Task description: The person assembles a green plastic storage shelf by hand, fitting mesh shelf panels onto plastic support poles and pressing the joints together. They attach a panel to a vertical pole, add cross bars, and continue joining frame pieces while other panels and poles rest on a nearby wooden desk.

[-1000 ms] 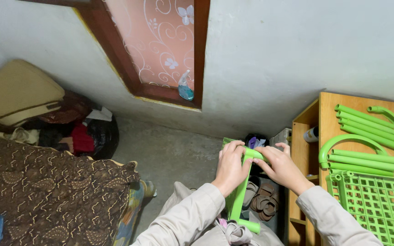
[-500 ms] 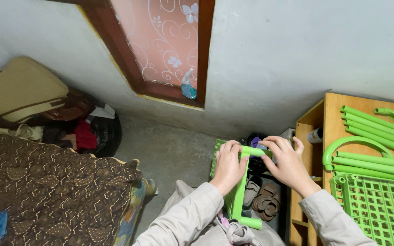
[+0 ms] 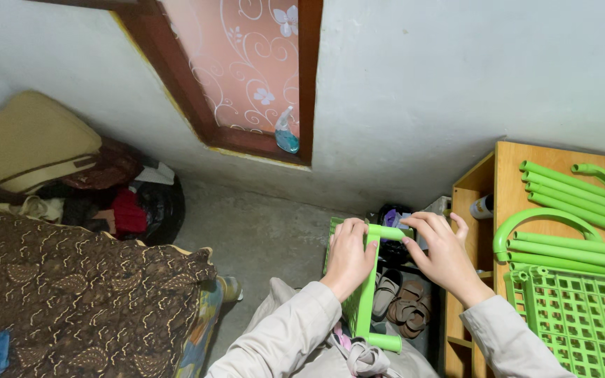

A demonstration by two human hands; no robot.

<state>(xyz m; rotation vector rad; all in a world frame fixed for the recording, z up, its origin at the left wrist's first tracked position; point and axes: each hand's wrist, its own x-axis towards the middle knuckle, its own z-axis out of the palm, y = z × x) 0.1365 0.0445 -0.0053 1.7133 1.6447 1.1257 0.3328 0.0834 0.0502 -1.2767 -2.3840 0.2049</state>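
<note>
My left hand grips the top corner of a green plastic rack frame, which stands upright between my knees with a lattice panel on it. My right hand pinches the short green tube at the frame's top end, fingers wrapped round it. Both sleeves are beige. Loose green tubes and curved pieces lie on the wooden cabinet to my right, beside a green lattice shelf panel.
Sandals lie on the floor beside the cabinet. A bottle stands on the cabinet's shelf. A bed with a brown patterned cover fills the left. Bags and clothes pile against the wall under a window with a small spray bottle.
The green frame and both hands have shifted slightly left and up in view. My right hand has closed more tightly round the top tube.
</note>
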